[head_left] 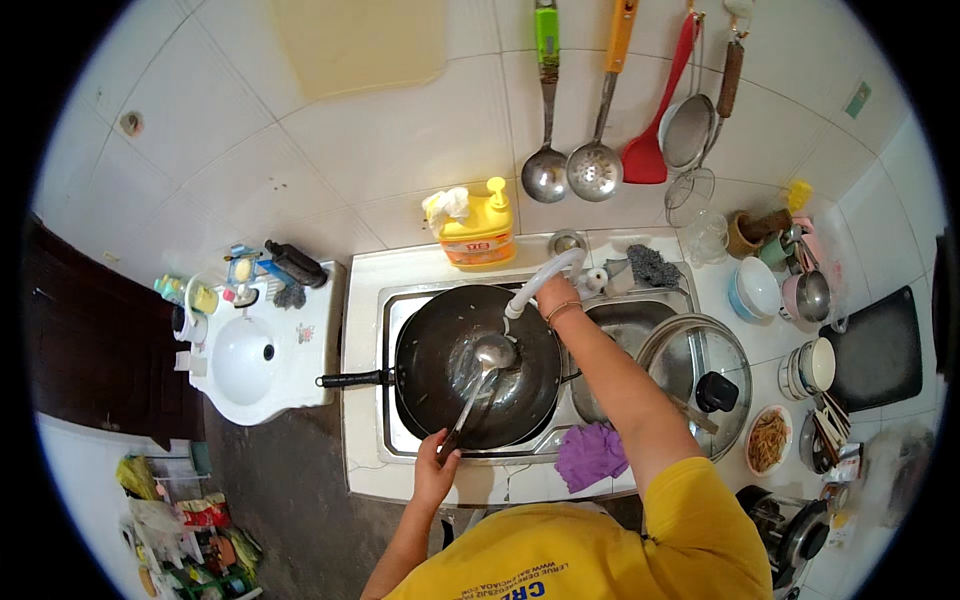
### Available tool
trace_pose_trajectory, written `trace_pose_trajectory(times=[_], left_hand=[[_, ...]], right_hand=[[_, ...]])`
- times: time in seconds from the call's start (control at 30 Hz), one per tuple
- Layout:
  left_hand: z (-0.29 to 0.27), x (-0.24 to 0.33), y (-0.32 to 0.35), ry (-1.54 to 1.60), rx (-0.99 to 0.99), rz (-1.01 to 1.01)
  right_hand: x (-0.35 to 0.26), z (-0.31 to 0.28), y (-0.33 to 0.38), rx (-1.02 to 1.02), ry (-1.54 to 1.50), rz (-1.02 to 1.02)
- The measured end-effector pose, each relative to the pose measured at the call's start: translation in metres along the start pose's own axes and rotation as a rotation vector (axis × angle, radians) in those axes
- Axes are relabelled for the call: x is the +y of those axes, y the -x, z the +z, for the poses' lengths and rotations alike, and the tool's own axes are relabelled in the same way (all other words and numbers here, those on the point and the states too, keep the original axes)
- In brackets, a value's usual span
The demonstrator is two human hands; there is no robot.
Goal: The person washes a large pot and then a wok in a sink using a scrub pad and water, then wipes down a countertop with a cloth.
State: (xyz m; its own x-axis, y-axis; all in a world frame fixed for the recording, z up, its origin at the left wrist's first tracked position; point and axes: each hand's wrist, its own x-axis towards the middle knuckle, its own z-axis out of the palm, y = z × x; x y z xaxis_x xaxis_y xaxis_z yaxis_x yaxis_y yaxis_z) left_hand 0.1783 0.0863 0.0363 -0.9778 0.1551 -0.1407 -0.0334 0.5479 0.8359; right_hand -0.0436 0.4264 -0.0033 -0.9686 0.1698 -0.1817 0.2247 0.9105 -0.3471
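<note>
A black wok with a long handle rests in the left basin of a steel sink. My left hand grips the handle of a steel ladle whose bowl lies inside the wok. My right hand reaches over the wok and holds the white flexible faucet hose, its end pointing down toward the ladle. Water glistens in the wok's middle.
A yellow dish-soap bottle stands behind the sink. A glass pot lid and a purple cloth lie to the right. Utensils hang on the tiled wall. Bowls, a plate of food and a black board fill the right counter. A white washbasin sits left.
</note>
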Motion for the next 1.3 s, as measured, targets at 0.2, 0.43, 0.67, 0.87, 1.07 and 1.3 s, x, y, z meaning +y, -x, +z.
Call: trace_pose_trajectory(times=[0.2,0.43,0.67,0.87,1.07,1.3], left_hand=[[-0.015,-0.011,0.003,-0.188,0.155,0.088],[-0.039,-0.042,-0.025,-0.093,0.214,-0.093],[-0.080,-0.056,-0.090,-0.714,0.369,0.164],[-0.101,-0.070,-0.142,-1.009,0.298,0.189],[-0.106,-0.085,-0.173,-1.191,0.040,0.039],[-0.134,-0.073,-0.176,-1.061,0.051,0.324]], right_hand=[[0.009,0.015,-0.003,0.059,0.035,-0.044],[0.009,0.024,-0.008,0.062,0.018,-0.028],[0.014,0.007,0.008,0.071,-0.213,-0.055],[0.059,0.009,0.110,0.510,-0.409,0.075],[0.105,0.088,0.102,0.225,-1.290,0.571],[0.090,0.085,0.104,0.155,-1.265,0.548]])
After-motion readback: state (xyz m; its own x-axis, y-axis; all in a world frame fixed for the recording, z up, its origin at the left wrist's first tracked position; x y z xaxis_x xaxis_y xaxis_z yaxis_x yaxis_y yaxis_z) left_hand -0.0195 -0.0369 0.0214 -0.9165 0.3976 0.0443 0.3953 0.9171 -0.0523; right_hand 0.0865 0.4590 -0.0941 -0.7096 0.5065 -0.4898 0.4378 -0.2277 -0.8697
